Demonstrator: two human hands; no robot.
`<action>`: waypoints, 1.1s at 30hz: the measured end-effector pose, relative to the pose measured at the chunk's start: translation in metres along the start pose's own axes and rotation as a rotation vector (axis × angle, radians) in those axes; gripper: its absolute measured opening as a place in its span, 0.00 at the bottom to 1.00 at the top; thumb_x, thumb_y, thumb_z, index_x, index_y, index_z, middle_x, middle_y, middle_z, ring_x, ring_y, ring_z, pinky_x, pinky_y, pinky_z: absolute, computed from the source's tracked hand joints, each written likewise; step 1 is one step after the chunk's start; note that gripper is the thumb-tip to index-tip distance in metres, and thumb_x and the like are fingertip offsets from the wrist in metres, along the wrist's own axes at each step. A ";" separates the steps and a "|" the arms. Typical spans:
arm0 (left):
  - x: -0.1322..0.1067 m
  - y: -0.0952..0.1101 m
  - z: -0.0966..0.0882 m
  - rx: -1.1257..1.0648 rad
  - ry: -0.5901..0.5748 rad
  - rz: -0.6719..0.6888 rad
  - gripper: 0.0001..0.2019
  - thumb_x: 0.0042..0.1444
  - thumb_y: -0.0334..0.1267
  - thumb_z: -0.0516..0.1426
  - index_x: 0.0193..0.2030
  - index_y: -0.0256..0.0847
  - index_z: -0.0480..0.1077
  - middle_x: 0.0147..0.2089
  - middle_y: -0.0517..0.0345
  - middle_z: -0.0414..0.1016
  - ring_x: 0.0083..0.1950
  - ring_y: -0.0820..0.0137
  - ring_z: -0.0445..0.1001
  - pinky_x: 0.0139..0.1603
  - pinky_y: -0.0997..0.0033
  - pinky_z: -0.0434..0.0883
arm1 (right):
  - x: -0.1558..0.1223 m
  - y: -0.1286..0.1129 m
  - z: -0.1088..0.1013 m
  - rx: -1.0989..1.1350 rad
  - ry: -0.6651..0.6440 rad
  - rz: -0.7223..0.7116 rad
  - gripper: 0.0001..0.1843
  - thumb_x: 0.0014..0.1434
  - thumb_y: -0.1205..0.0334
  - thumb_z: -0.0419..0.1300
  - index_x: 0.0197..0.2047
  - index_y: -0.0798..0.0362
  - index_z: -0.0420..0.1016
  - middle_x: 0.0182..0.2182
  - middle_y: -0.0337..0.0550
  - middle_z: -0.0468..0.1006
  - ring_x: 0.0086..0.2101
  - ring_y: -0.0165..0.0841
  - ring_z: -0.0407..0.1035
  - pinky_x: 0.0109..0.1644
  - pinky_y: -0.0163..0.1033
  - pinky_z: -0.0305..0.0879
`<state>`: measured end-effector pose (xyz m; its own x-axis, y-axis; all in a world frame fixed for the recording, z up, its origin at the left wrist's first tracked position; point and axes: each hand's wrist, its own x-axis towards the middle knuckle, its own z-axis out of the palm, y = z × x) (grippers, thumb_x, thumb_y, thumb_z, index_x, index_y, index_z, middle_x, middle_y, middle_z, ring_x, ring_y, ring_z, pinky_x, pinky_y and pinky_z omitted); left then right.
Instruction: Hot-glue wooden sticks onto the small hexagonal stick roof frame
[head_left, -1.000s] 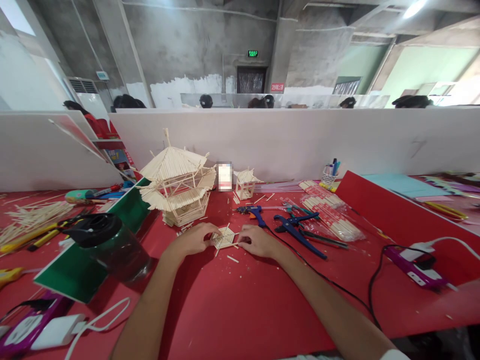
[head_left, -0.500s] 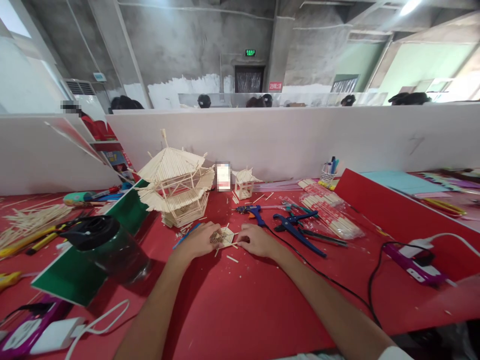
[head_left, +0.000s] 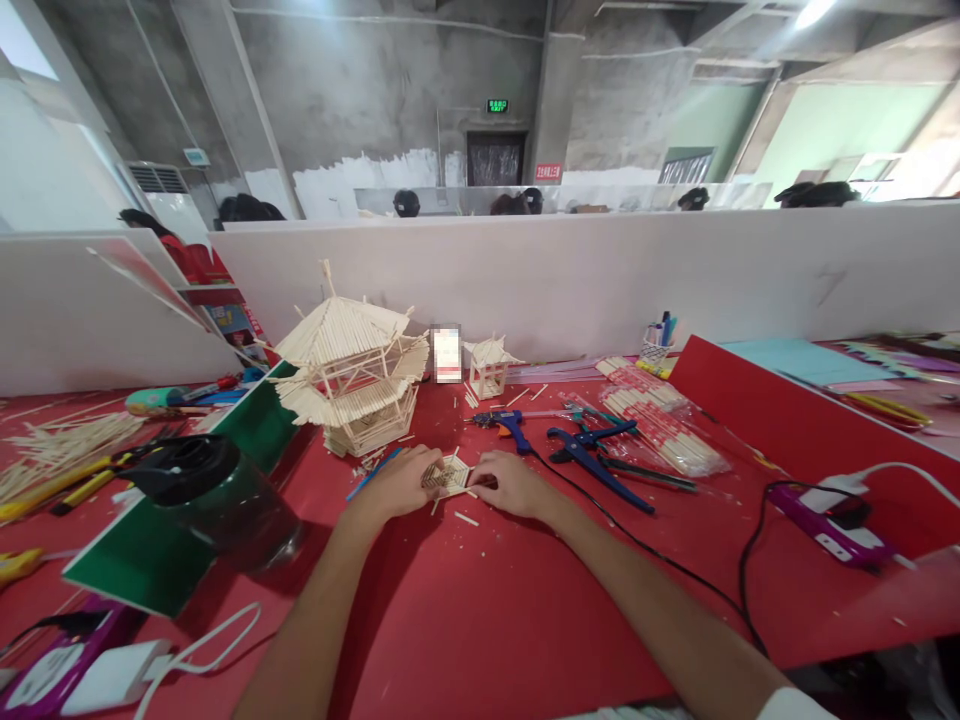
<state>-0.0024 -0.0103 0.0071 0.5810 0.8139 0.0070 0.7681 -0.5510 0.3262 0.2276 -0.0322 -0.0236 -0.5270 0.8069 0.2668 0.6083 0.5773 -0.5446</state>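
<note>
Between my hands a small web-like hexagonal frame of thin wooden sticks (head_left: 452,477) lies on the red tabletop (head_left: 465,620). My left hand (head_left: 405,482) is closed on its left side, fingertips curled over the edge. At the right edge, my right hand (head_left: 508,482) has thumb and fingers pinched together on the frame's rim. A loose stick piece (head_left: 466,519) lies just in front. Behind my left hand stands a large two-tiered stick pavilion (head_left: 349,365), and farther back a small stick pavilion (head_left: 490,367). A blue pen-like strip (head_left: 373,475) lies beside my left hand.
To the right are a blue glue gun (head_left: 514,428), a blue cutter (head_left: 600,465) and bagged sticks (head_left: 664,430). A dark bottle (head_left: 225,500) stands left, by a green board (head_left: 150,570). A black cable (head_left: 637,545) crosses the right side; a white partition (head_left: 570,280) rises behind.
My right hand's fingers have shifted slightly against the frame's right edge. Otherwise the hands and the frame stay nearly where they were; the camera view moved a little.
</note>
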 end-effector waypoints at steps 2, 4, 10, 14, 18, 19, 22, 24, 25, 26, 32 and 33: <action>0.000 -0.001 0.000 -0.015 -0.001 0.021 0.08 0.54 0.36 0.58 0.42 0.44 0.70 0.45 0.55 0.74 0.48 0.63 0.71 0.49 0.67 0.66 | 0.000 -0.001 0.000 0.007 -0.002 0.010 0.04 0.57 0.69 0.63 0.34 0.54 0.81 0.29 0.42 0.75 0.33 0.31 0.67 0.37 0.33 0.58; 0.000 -0.002 -0.001 -0.020 0.000 0.036 0.08 0.54 0.33 0.55 0.41 0.44 0.70 0.43 0.55 0.74 0.46 0.64 0.71 0.48 0.67 0.66 | 0.001 -0.002 -0.001 0.014 -0.002 0.019 0.04 0.57 0.68 0.64 0.34 0.54 0.81 0.29 0.42 0.75 0.32 0.31 0.67 0.36 0.33 0.58; 0.001 -0.004 0.000 -0.032 -0.005 0.029 0.08 0.55 0.37 0.58 0.42 0.44 0.71 0.44 0.54 0.74 0.47 0.63 0.71 0.49 0.67 0.67 | 0.002 -0.001 -0.001 0.021 -0.020 0.036 0.05 0.56 0.68 0.63 0.34 0.53 0.82 0.28 0.41 0.75 0.31 0.30 0.67 0.35 0.33 0.57; 0.002 -0.007 0.003 -0.043 0.002 0.027 0.13 0.53 0.44 0.62 0.44 0.44 0.70 0.46 0.54 0.74 0.49 0.62 0.71 0.52 0.65 0.66 | 0.002 0.000 0.001 0.028 -0.013 0.052 0.05 0.55 0.68 0.63 0.33 0.54 0.82 0.28 0.41 0.75 0.30 0.30 0.67 0.34 0.33 0.57; 0.002 -0.007 0.003 -0.039 -0.003 0.008 0.13 0.53 0.46 0.61 0.44 0.44 0.70 0.46 0.54 0.74 0.49 0.62 0.71 0.51 0.66 0.66 | 0.003 0.000 0.000 0.041 -0.004 0.073 0.06 0.55 0.69 0.63 0.33 0.53 0.83 0.28 0.41 0.76 0.29 0.29 0.67 0.33 0.32 0.57; 0.002 -0.007 0.003 -0.034 -0.007 0.002 0.13 0.54 0.46 0.61 0.44 0.44 0.70 0.46 0.54 0.73 0.49 0.62 0.71 0.51 0.66 0.66 | 0.003 0.000 0.000 0.044 -0.011 0.075 0.06 0.55 0.69 0.63 0.33 0.53 0.83 0.28 0.41 0.76 0.29 0.29 0.67 0.33 0.32 0.57; 0.002 -0.005 0.002 -0.006 -0.009 -0.006 0.14 0.54 0.48 0.61 0.44 0.44 0.70 0.46 0.54 0.73 0.49 0.61 0.71 0.49 0.67 0.66 | 0.002 -0.001 -0.002 0.044 -0.019 0.079 0.07 0.57 0.69 0.62 0.35 0.54 0.83 0.29 0.42 0.77 0.29 0.29 0.68 0.34 0.32 0.57; 0.001 -0.002 0.001 0.022 -0.007 -0.004 0.15 0.55 0.50 0.60 0.44 0.44 0.69 0.45 0.54 0.73 0.48 0.61 0.71 0.47 0.67 0.65 | 0.002 -0.001 -0.002 0.037 -0.011 0.079 0.06 0.57 0.68 0.62 0.35 0.54 0.82 0.30 0.42 0.78 0.30 0.29 0.68 0.34 0.32 0.58; 0.001 -0.001 0.001 0.040 -0.006 -0.001 0.16 0.55 0.51 0.59 0.44 0.43 0.69 0.45 0.54 0.73 0.48 0.60 0.71 0.46 0.67 0.65 | 0.002 -0.001 -0.002 0.035 -0.007 0.076 0.06 0.57 0.69 0.62 0.35 0.54 0.82 0.30 0.42 0.78 0.30 0.29 0.68 0.35 0.32 0.58; 0.000 0.001 0.002 0.059 -0.001 0.001 0.16 0.56 0.52 0.58 0.44 0.43 0.68 0.45 0.53 0.73 0.47 0.60 0.71 0.45 0.67 0.65 | 0.002 -0.001 -0.002 0.036 -0.007 0.071 0.06 0.56 0.69 0.62 0.35 0.54 0.82 0.30 0.42 0.78 0.30 0.29 0.68 0.35 0.32 0.58; 0.001 0.012 0.006 0.144 0.046 -0.024 0.21 0.57 0.58 0.56 0.43 0.41 0.67 0.45 0.50 0.72 0.48 0.57 0.71 0.45 0.65 0.63 | 0.002 0.002 0.002 0.046 0.005 0.054 0.06 0.55 0.70 0.62 0.33 0.54 0.81 0.29 0.42 0.78 0.31 0.30 0.68 0.34 0.32 0.58; 0.002 0.013 0.007 0.154 0.047 -0.032 0.21 0.57 0.58 0.56 0.43 0.41 0.66 0.45 0.51 0.72 0.47 0.58 0.71 0.45 0.65 0.63 | 0.003 0.003 0.003 0.048 0.009 0.050 0.06 0.55 0.70 0.62 0.33 0.54 0.81 0.29 0.41 0.77 0.30 0.29 0.68 0.34 0.32 0.58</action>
<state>0.0104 -0.0175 0.0049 0.5446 0.8375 0.0444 0.8206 -0.5431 0.1781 0.2261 -0.0291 -0.0266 -0.4911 0.8358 0.2456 0.6045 0.5299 -0.5948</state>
